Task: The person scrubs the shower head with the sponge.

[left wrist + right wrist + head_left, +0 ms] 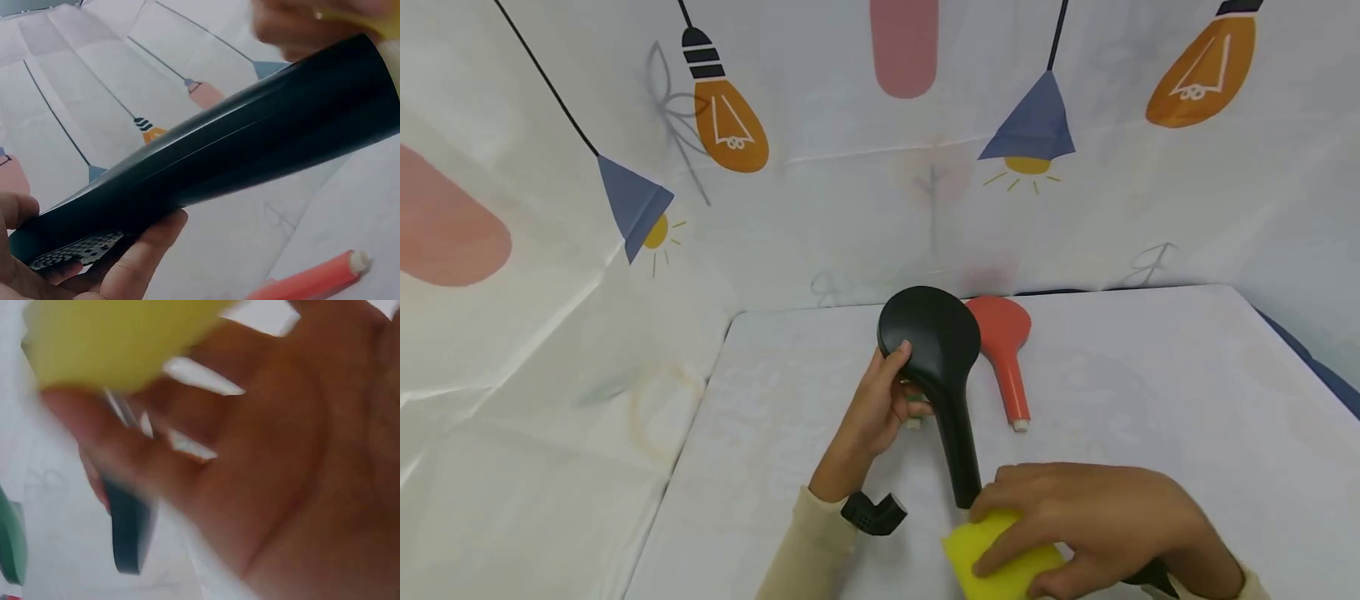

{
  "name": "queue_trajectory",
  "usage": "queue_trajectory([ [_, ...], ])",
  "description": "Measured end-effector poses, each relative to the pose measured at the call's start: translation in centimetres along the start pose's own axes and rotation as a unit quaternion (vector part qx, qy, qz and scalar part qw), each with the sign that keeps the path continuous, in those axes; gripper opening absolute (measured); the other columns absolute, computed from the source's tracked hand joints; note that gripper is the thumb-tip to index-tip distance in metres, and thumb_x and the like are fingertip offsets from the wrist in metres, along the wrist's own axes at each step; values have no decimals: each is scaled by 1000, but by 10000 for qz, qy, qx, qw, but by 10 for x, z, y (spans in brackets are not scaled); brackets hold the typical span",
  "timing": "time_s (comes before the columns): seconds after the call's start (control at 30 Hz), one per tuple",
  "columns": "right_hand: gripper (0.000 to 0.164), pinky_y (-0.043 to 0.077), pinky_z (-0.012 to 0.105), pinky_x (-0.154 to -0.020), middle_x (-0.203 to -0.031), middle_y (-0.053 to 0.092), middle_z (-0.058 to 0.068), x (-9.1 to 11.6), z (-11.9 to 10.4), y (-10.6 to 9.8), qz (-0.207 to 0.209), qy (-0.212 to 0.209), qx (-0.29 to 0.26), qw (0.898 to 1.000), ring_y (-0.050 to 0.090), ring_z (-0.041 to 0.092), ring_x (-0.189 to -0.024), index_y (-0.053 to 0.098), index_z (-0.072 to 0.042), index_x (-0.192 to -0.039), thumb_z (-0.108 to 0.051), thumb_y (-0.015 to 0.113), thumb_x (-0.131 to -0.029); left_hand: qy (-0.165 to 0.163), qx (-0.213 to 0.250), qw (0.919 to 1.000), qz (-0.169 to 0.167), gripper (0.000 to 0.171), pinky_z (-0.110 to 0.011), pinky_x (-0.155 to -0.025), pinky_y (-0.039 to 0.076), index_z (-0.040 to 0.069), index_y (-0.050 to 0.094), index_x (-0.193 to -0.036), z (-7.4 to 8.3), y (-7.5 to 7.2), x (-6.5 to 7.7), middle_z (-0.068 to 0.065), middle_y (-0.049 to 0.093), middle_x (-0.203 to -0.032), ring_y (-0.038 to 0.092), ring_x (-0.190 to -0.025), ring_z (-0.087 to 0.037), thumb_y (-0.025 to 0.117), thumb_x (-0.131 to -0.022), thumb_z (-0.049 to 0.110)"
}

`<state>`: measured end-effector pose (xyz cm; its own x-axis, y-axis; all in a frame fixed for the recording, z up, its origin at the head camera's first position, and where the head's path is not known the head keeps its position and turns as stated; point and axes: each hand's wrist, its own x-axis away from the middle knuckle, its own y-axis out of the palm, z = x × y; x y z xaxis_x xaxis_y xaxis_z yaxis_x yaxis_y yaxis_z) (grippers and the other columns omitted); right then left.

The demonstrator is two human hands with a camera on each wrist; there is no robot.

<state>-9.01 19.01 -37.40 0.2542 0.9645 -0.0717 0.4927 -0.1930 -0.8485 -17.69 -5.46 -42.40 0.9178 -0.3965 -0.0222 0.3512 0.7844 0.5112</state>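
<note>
My left hand grips a black shower head by its round head, thumb on the smooth back and fingers underneath. In the left wrist view its perforated spray face turns downward past the fingers. The handle slants toward my right hand, which pinches a yellow cloth between thumb and fingers. That cloth is right at the handle's lower end. In the right wrist view the cloth and fingers are blurred.
A red shower head with a pale connector lies at the back of the white table. Something green is mostly hidden behind my left hand. A white sheet printed with lamps hangs behind the table.
</note>
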Motion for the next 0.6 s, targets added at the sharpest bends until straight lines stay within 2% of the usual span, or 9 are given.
queue_trajectory([
  [0.07,42,53,17,-89,-137,57,-8,5,-1,-5,596,-406,0,9974,55,3,-112,61,-36,-134,-28,69,-94,-4,67,10000,-55,46,-34,-64,61,24,31,-151,2,0,1,3,72,-100,71,-77,-11,42,-106,30],
  [0.13,47,52,17,-92,-141,54,-2,10,-1,-9,1369,-523,237,9889,53,7,-117,61,-28,-136,-24,74,-90,-26,92,9999,-130,47,-34,-65,62,25,31,-152,2,0,1,3,71,-103,71,-78,-12,42,-107,29],
  [0.2,53,51,14,-93,-142,52,2,12,1,-12,2188,-202,633,9735,51,8,-121,62,-24,-136,-21,78,-86,-68,117,9997,-212,47,-34,-65,62,25,31,-152,3,0,0,2,71,-105,71,-79,-13,41,-107,29],
  [0.23,57,50,12,-93,-142,51,3,11,4,-13,2562,101,791,9633,50,9,-121,61,-22,-137,-19,81,-83,-81,141,9996,-251,46,-35,-66,62,25,31,-152,3,0,0,1,70,-105,71,-79,-13,41,-107,29],
  [0.33,67,47,7,-93,-140,51,4,3,14,-14,3456,1147,1225,9233,48,10,-121,59,-21,-139,-14,85,-77,-90,214,9991,-344,48,-35,-66,62,25,30,-153,4,0,1,1,69,-105,71,-79,-13,41,-107,30],
  [0.37,70,47,7,-91,-139,51,5,0,18,-14,3636,1389,1325,9116,49,11,-119,58,-22,-140,-12,85,-76,-84,216,9990,-373,48,-34,-65,62,24,29,-153,4,1,1,1,69,-105,70,-79,-13,41,-107,29],
  [0.43,73,47,6,-87,-138,51,7,-8,27,-12,3810,1664,1507,8969,49,13,-115,57,-21,-141,-10,85,-75,-60,211,9989,-412,50,-34,-65,62,24,28,-154,4,1,3,1,68,-106,70,-79,-12,43,-107,28],
  [0.5,72,49,9,-82,-137,50,8,-13,34,-9,3773,1776,1708,8927,50,14,-112,55,-22,-143,-13,84,-78,-24,202,9988,-437,51,-33,-65,62,25,26,-155,4,1,4,0,67,-111,70,-79,-12,43,-106,28],
  [0.6,70,53,17,-76,-135,50,9,-19,39,-5,3571,1735,1933,8972,52,14,-107,52,-22,-145,-17,81,-81,54,255,9987,-436,52,-34,-66,62,27,25,-155,4,2,5,-2,65,-118,71,-83,-13,43,-106,27],
])
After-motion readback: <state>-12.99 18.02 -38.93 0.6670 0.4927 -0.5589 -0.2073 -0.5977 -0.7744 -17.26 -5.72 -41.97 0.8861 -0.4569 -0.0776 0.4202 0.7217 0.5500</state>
